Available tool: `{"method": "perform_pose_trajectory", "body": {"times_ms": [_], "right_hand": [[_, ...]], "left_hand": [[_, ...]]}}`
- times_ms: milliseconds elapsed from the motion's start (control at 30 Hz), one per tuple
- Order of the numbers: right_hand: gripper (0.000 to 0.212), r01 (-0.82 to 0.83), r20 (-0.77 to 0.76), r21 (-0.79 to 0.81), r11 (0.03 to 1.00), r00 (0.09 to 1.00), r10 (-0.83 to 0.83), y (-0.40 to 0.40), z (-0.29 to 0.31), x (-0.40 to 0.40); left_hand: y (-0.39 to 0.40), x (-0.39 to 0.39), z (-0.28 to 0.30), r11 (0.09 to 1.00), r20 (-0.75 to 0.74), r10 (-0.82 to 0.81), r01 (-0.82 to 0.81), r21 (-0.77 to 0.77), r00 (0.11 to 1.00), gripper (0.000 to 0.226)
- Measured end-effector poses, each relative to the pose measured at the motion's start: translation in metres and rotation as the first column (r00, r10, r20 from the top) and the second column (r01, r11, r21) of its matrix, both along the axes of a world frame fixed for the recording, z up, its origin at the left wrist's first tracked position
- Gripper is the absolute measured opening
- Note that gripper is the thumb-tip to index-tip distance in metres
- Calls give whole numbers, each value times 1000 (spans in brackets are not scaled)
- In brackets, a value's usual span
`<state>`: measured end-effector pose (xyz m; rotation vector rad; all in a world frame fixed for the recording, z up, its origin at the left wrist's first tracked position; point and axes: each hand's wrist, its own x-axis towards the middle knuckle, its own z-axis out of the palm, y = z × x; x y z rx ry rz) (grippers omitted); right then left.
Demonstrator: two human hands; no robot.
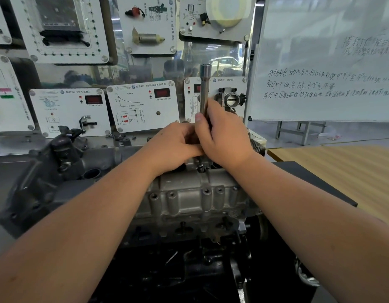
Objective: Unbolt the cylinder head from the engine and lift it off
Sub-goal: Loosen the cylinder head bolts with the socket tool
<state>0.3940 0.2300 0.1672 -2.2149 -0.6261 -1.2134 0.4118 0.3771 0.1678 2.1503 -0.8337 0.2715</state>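
Head (189,193) was still seated on engine, not lifted. R hand (222,138) gripped long socket ext (205,88); L hand (176,145) curled at its base, bolt work ongoing.

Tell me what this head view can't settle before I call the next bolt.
- Tool tip and bolt: covered by the right hand and left hand.
- Left hand's grip: tucked behind the right hand.
- Extension bar: lower end inside the right hand.
- Cylinder head far side: behind both hands.

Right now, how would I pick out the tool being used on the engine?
Find the grey engine at centre. Above its top, both hands meet; the right hand grips a long steel socket extension. It alone stands upright, its open end topmost.
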Motion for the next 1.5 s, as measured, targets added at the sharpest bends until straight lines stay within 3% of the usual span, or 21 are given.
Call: {"method": "perform_pose_trajectory", "body": {"times_ms": [133,300,400,567,767,900,1000,1100,1200,1267,1333,1433,1500], "right_hand": [[50,28,3,5,1000,1000,-28,1,2,-3],[26,15,-18,-2,1000,1000,-15,1,0,1],[23,-3,-25,4,1000,1000,3,-1,0,2],[53,36,-6,17,999,999,-36,0,2,-2],[16,17,-18,-5,1000,1000,-17,0,-1,3],[39,10,-8,-19,1000,1000,-10,0,0,1],[52,18,11,-12,1000,1000,-18,1,1,-2],[39,19,6,-18,1000,1000,-19,1,0,-1],[25,20,-12,-19,1000,1000,-20,0,0,0],[23,16,-26,-14,1000,1000,-16,-1,0,1],[29,14,-47,-15,1000,999,-14,-1,1,0],[56,46,-62,2,999,997,-46,0,3,-3],[56,48,-57,1,999,997,-48,0,3,-3]], "left_hand": [[1,2,0,999,12,33,-34,18,999,18],[0,3,-2,1000,0,31,-31,2,1000,14],[0,0,-1,1000,-18,16,-16,0,1000,10],[1,0,1,999,35,18,-19,38,999,29],[1,2,-2,1000,-10,7,-8,-8,1000,7],[2,0,0,1000,32,-7,6,21,999,36],[0,0,1,1000,31,16,-16,26,999,30],[0,1,0,1000,35,15,-15,22,999,30],[0,3,-1,1000,-2,8,-8,-14,1000,10],[0,3,-3,1000,-7,-5,5,-25,1000,12],[2,1,-2,1000,4,-10,10,-25,1000,22],[1,-2,1,1000,9,-8,8,-2,1000,30],[0,0,1,1000,11,-2,2,14,1000,29]]}}
